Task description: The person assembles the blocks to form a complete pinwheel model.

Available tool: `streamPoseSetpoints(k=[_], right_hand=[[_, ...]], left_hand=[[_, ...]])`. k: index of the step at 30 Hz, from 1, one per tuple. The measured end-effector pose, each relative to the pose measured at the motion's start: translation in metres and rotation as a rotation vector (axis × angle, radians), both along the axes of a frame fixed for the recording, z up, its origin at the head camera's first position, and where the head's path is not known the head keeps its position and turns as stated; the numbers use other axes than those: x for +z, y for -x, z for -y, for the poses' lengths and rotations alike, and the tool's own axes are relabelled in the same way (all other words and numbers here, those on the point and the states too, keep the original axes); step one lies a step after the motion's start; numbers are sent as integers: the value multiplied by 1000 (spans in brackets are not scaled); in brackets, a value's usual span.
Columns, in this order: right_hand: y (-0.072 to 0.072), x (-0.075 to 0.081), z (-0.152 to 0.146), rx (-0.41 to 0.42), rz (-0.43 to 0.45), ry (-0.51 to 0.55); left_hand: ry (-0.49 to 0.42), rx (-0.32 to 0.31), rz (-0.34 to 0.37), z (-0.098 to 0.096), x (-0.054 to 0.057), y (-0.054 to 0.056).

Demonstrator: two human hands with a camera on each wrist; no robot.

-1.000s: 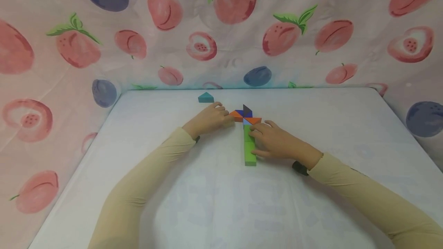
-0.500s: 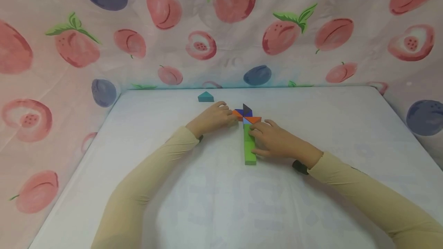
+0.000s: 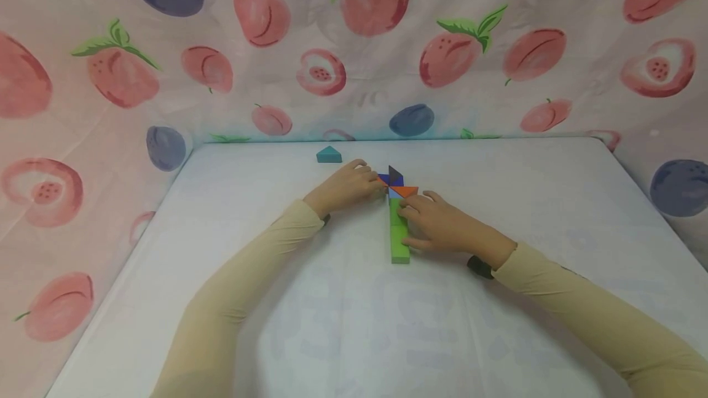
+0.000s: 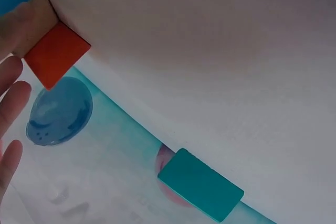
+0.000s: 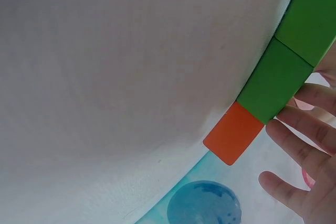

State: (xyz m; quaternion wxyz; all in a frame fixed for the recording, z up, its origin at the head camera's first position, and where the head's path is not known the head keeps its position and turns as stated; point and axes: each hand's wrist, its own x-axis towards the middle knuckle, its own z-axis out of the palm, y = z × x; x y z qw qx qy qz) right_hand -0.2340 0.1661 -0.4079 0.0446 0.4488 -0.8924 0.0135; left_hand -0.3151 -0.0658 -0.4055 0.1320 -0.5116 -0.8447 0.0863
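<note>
My left hand (image 3: pixel 347 188) is at the left side of a pinwheel of small blocks. Its thumb (image 4: pixel 13 27) lies against the left orange triangular block (image 4: pixel 58 55), while the other fingers are spread apart. This hand partly covers that block in the head view. My right hand (image 3: pixel 445 224) rests along the right side of two green blocks (image 3: pixel 399 243) set end to end, its fingers fairly straight and touching them. Above the green pair are a light blue block (image 3: pixel 394 193), a right orange triangular block (image 3: pixel 408 191), a dark blue block (image 3: pixel 383 177) and a dark purplish piece (image 3: pixel 395 175).
A teal triangular block (image 3: pixel 329 155) lies apart, near the back edge of the white table (image 3: pixel 332 324). Behind stands a peach-patterned cloth (image 3: pixel 376 78), which also hangs along both sides.
My left hand has moved a little to the right, so its fingers now cover more of the left orange block. The right hand and the green blocks stay put.
</note>
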Motion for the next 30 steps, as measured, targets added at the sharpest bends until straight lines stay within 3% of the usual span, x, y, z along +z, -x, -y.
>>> streamPoseSetpoints(k=[10,30], right_hand=[[0,-1,1,-6,-5,-8],[-1,0,1,1,-5,3]], left_hand=[[-2,-10,-26,-4,-2,1],[-24,6,44,-2,-1,-1]])
